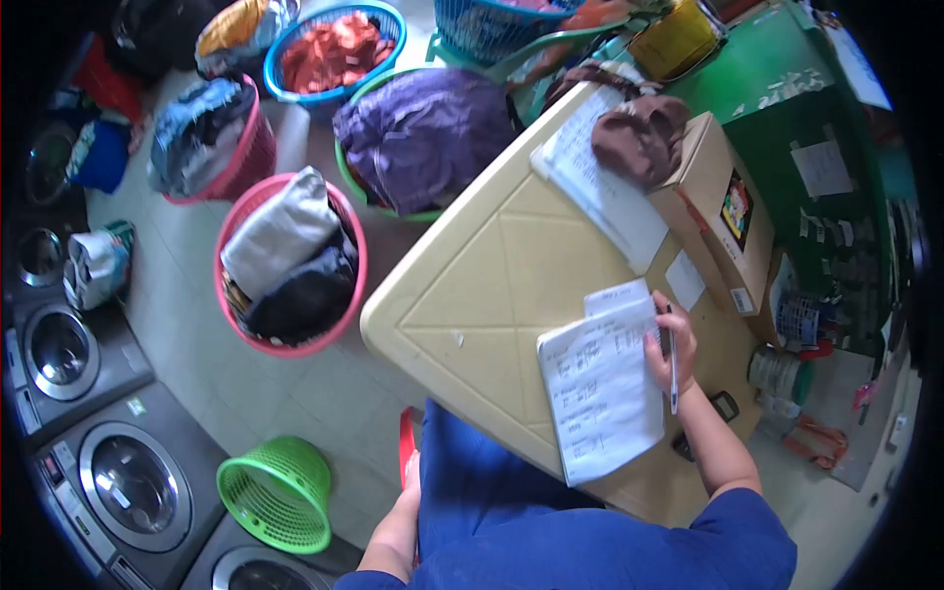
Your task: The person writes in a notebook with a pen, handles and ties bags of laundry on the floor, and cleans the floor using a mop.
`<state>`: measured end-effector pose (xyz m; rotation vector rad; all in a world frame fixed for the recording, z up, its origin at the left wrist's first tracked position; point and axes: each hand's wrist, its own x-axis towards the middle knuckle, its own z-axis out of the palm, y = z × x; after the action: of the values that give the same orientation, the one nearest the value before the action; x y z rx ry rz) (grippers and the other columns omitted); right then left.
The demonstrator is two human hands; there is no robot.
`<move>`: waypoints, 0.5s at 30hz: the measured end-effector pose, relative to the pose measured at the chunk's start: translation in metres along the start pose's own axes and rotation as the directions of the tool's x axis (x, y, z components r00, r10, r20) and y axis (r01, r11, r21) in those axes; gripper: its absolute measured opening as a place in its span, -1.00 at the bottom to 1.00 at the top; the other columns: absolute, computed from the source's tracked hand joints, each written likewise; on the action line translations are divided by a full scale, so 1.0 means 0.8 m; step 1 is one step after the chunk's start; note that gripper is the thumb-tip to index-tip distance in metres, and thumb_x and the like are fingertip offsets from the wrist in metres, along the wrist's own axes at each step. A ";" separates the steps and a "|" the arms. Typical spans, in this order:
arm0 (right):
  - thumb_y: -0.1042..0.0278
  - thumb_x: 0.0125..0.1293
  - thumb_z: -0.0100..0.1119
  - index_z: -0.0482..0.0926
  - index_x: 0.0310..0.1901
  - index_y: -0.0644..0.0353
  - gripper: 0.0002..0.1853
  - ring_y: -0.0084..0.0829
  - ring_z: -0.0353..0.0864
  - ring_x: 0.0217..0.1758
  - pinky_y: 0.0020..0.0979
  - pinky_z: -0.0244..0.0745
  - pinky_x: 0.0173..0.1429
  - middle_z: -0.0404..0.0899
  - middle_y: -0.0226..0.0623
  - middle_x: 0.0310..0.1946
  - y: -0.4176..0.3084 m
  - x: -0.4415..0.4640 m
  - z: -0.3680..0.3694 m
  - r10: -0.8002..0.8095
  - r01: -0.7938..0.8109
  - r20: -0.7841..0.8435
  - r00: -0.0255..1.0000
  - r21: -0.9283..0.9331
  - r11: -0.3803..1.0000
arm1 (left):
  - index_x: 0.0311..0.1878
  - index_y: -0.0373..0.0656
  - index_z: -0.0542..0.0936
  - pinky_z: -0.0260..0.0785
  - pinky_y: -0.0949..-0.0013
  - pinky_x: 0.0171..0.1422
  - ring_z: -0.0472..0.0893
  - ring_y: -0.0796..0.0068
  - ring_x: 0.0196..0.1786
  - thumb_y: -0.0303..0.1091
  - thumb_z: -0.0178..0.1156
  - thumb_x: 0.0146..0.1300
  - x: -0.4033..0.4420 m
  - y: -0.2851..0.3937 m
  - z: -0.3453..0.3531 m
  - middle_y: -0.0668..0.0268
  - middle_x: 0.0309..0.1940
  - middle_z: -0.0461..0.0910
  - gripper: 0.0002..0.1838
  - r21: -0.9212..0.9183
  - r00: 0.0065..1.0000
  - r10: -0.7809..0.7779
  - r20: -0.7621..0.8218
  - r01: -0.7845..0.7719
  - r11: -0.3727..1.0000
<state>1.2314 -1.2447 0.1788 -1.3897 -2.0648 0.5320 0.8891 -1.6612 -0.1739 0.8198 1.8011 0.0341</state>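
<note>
Right hand (673, 346) curled round slim pen (674, 393), touching rectangular paper notebook (602, 393); left hand (411, 472): cannot tell grip.

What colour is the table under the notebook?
Pale yellow: the table under the notebook shows in the head view.

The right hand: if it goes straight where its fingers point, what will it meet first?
The right hand would probably meet the long paper on the table first, though depth is unclear.
</note>
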 end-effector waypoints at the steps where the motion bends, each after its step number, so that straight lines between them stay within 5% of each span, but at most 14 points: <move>1: 0.57 -0.09 0.05 0.29 -0.26 0.19 -0.71 -0.11 0.41 -0.07 -0.27 0.29 0.03 0.38 0.04 -0.09 0.000 0.000 -0.003 -0.017 0.017 -0.035 0.999 0.008 1.000 | -0.04 -0.22 0.39 0.01 0.25 0.23 0.16 0.23 0.21 -0.17 -0.12 0.13 0.007 0.031 -0.018 0.10 0.14 0.19 -0.60 -0.037 1.000 -0.023 -0.011 0.022 0.999; 15: 0.60 -0.19 0.12 0.35 -0.37 0.21 -0.73 -0.14 0.43 -0.09 -0.30 0.32 0.01 0.47 -0.08 -0.18 0.005 0.004 -0.011 -0.108 0.110 -0.089 0.990 0.026 0.994 | -0.06 -0.22 0.40 0.12 0.25 0.15 0.25 0.21 0.14 -0.21 -0.10 0.12 0.085 0.248 -0.158 0.08 0.09 0.25 -0.62 0.086 0.975 0.202 -0.098 -0.194 0.977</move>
<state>1.2388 -1.2401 0.1837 -1.2519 -2.0402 0.4474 0.8730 -1.4283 -0.1003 1.0676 1.8223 0.1419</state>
